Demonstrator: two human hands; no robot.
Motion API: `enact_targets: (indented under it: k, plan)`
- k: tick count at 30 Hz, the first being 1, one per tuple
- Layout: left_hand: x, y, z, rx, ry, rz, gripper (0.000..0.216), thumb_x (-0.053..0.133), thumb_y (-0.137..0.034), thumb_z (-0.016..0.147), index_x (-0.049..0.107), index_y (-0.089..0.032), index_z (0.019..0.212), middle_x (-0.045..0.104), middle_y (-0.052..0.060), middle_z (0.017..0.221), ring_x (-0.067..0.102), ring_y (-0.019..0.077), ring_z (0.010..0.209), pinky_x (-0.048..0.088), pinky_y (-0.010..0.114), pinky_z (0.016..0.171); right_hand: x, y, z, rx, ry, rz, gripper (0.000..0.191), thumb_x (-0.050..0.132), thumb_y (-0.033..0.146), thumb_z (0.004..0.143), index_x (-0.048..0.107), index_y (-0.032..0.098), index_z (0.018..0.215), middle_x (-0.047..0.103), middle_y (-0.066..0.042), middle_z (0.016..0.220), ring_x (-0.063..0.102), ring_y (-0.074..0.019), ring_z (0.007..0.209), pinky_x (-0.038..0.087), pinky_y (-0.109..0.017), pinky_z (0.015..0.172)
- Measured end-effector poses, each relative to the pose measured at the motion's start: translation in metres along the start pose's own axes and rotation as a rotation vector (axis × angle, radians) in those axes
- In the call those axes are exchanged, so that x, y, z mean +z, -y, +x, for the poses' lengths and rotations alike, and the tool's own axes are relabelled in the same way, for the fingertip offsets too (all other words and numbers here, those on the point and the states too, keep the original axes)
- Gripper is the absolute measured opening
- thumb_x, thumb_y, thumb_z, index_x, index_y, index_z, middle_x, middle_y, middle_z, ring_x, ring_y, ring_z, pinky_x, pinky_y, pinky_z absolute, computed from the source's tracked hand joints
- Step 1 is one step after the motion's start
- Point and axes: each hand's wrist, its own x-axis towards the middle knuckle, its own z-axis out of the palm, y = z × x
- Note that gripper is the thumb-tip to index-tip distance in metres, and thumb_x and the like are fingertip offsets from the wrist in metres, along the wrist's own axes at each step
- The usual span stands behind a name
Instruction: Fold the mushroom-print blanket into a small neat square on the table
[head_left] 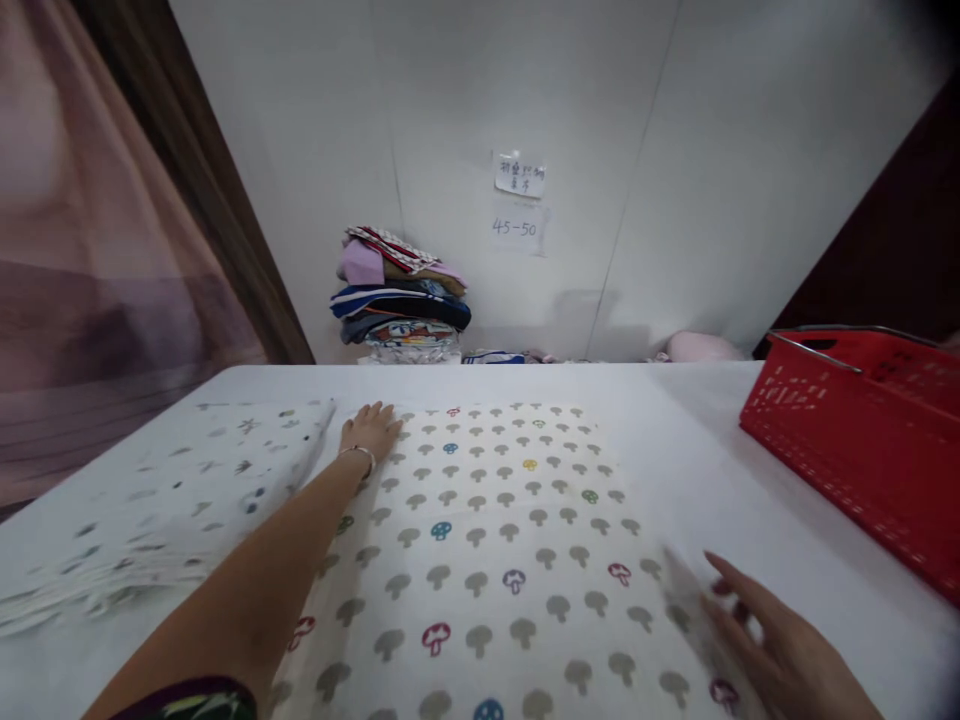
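Note:
A white cloth with grey and coloured mushroom prints (495,555) lies spread flat on the white table. My left hand (371,435) presses on its far left corner, palm down with fingers spread. A bracelet circles that wrist. At the near right edge of the cloth is my right hand (772,635), slightly blurred, its thumb and index fingertips apart. The cloth edge beside it is also smeared, and whether the fingers touch it is hard to make out. Left of my forearm lies another white cloth with small leaf prints (217,470), its near edge showing several layers.
A red plastic basket (847,450) with a metal handle stands at the table's right. Behind the table rises a stack of folded fabrics (401,300). Two paper notes (519,228) are on the wall, and a pink curtain (97,250) hangs at the left.

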Motion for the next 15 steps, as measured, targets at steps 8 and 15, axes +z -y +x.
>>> enact_targets:
  k: [8,15]
  plan:
    - [0.013,0.006,0.013,0.034,-0.083,-0.026,0.052,0.024,-0.042,0.089,0.046,-0.021,0.131,0.045,0.008,0.138,0.036,0.0248,0.129,0.028,0.047,0.103,0.038,0.068,0.192,0.041,0.163,0.279,0.038,0.047,0.038,0.080,0.065,0.017,0.105,0.069,-0.005,0.089,0.064,-0.0183,0.077,0.050,-0.026,0.060]
    - [0.011,0.008,0.021,0.083,-0.194,0.015,0.046,0.036,-0.037,0.085,0.051,-0.021,0.126,0.056,0.009,0.123,0.045,0.0259,0.119,0.030,0.042,0.100,0.095,0.095,0.274,-0.012,0.087,0.119,0.041,0.052,0.025,0.079,0.059,0.018,0.118,0.063,-0.006,0.115,0.060,-0.0177,0.097,0.044,-0.027,0.084]
